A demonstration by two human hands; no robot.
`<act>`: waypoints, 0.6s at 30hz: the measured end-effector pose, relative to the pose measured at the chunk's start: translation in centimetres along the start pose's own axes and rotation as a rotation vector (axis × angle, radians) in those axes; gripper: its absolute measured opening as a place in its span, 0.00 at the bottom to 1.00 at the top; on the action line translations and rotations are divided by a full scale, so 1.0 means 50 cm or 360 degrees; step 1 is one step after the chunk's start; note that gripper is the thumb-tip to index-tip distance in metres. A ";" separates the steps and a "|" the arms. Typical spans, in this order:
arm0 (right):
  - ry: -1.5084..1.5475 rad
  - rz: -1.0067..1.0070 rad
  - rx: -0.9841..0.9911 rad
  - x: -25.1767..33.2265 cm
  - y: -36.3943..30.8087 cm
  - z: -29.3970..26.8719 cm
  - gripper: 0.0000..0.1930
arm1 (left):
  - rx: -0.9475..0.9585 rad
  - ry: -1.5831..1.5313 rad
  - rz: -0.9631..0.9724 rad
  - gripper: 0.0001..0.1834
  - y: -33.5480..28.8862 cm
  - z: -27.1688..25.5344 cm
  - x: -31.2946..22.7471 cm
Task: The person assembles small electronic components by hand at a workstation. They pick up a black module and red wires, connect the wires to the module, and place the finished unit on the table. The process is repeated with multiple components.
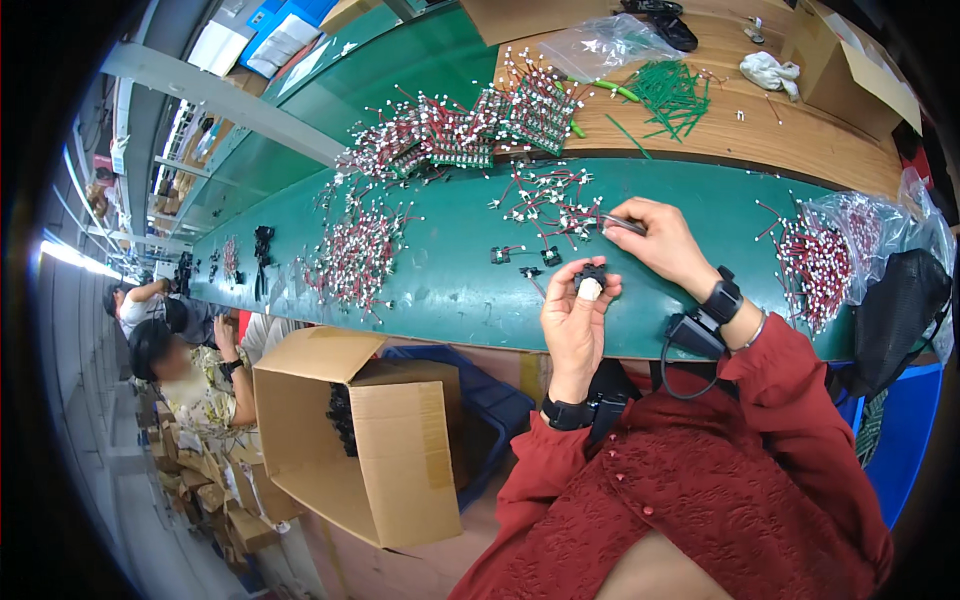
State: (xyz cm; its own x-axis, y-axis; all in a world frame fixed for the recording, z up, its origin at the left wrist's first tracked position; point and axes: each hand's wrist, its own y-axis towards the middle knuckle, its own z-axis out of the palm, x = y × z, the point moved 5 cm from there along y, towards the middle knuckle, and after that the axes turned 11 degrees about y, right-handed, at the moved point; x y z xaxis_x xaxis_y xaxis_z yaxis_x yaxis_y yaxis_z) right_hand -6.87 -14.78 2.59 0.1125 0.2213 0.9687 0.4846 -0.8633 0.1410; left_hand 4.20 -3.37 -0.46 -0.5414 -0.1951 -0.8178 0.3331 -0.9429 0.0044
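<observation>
Over the front of the green bench, my left hand is closed with its fingertips up, pinching a small black plastic part. Something white covers the tip of that thumb. To its upper right my right hand is closed round a slim dark metal tool, which looks like tweezers. The tool points left, toward a loose group of small connectors with red and black wires. A few black parts with wires rest on the bench left of my left hand.
Wired connectors form a heap to the left and another by plastic bags at right. Green circuit boards with wires lie behind. An open cardboard box stands below the bench edge. Another person sits far left.
</observation>
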 end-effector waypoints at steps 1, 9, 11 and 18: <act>0.0193 0.0133 -0.0016 -0.004 -0.006 -0.005 0.10 | 0.0023 -0.0033 -0.0038 0.14 0.002 0.000 0.001; 0.0920 0.0586 0.0243 0.000 -0.071 -0.001 0.08 | 0.0191 -0.0322 -0.0131 0.17 0.008 -0.009 0.005; 0.0937 0.0430 0.0125 0.002 -0.073 -0.002 0.09 | 0.0190 -0.0315 -0.0118 0.18 0.005 -0.011 0.004; 0.0423 0.0085 0.0171 0.011 -0.083 0.001 0.12 | 0.0183 -0.0397 -0.0061 0.15 0.005 -0.010 0.005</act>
State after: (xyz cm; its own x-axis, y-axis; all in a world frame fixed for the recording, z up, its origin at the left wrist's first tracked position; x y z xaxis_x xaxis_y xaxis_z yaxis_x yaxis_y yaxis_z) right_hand -8.76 -11.06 2.51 -0.0844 0.0380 0.9957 0.5746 -0.8146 0.0798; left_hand 4.55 -3.53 -0.94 -0.7302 -0.2060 -0.6515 0.2266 -0.9725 0.0535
